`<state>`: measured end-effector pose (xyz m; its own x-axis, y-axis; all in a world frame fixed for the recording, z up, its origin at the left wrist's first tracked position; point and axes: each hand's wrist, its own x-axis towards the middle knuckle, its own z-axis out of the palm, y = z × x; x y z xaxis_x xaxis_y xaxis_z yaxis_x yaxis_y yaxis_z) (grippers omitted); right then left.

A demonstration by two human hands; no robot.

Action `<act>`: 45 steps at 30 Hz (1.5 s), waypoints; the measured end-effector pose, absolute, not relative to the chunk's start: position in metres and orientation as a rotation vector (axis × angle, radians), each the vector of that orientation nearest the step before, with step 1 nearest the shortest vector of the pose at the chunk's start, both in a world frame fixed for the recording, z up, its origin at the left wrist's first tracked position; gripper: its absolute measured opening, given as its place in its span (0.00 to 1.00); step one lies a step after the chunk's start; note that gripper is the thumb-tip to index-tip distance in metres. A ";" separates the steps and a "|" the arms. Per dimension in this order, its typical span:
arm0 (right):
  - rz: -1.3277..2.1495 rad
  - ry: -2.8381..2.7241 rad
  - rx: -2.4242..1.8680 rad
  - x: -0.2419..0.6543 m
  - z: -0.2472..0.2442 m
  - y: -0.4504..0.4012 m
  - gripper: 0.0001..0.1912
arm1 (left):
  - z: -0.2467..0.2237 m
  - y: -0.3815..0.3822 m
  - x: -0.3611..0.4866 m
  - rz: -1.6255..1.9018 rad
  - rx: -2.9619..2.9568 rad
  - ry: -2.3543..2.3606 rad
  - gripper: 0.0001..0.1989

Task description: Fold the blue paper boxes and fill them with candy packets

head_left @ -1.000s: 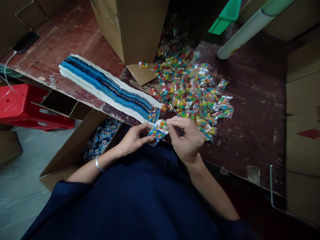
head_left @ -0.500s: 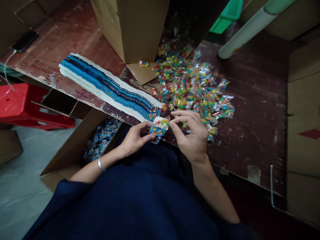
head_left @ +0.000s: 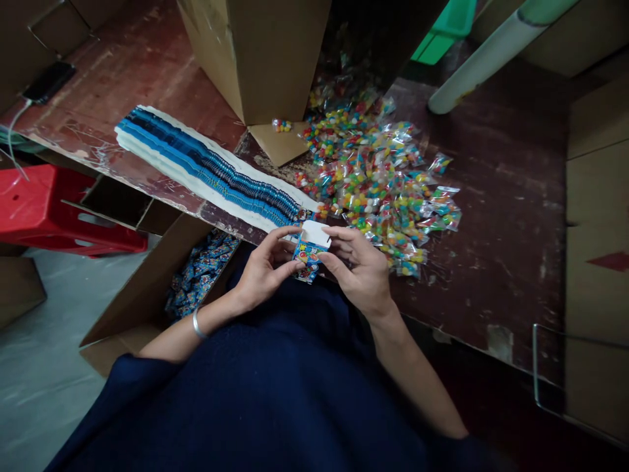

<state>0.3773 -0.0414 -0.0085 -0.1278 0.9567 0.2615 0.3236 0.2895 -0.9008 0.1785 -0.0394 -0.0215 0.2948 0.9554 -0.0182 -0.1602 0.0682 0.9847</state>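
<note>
Box is sitting between the two hands, just past the near edge of the table. Its long axis is running roughly near to far, with the white flap standing up at the far end. Printed face is pointing up and toward the wearer.

Left hand is gripping the box from the left: thumb is pressing on the printed face, index is reaching along the far left side by the flap. Gap between thumb and index is small, and the box is filling it.

Right hand is touching from the right: thumb is meeting the right edge of the printed face, index is bending in at the right side of the flap. Fingers are partly closed around that side. Neither hand is nearer; both are in contact. Can't tell whether anything is sitting inside, flap and fingers are hiding it.

Row of blanks is slanting from far left to just beyond the box, its near right end almost meeting it. Candy packets are lying heaped to the far right, near the right fingers. Cardboard carton is standing open below the table edge at near left, holding a pile of blue boxes.
</note>
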 end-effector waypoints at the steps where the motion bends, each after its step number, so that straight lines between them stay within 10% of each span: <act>1: 0.894 -1.565 -1.206 0.375 -0.013 -0.045 0.18 | -0.020 -0.039 0.178 1.029 1.170 0.875 0.27; 11: 0.586 -1.462 -1.231 0.354 -0.029 -0.054 0.03 | -0.018 -0.040 0.183 0.940 1.091 0.785 0.20; 27: 1.191 -1.235 -1.340 0.367 -0.003 -0.028 0.12 | -0.020 -0.039 0.170 0.867 1.328 0.849 0.28; 45: 0.402 -2.084 -1.364 0.376 -0.059 -0.018 0.21 | 0.019 -0.005 0.048 0.236 2.121 1.472 0.21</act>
<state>0.3762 -0.0182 -0.0595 -0.2844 0.9027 0.3230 0.7178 0.4238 -0.5524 0.0480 -0.0053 0.0191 0.3874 0.9082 -0.1583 0.8134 -0.2559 0.5224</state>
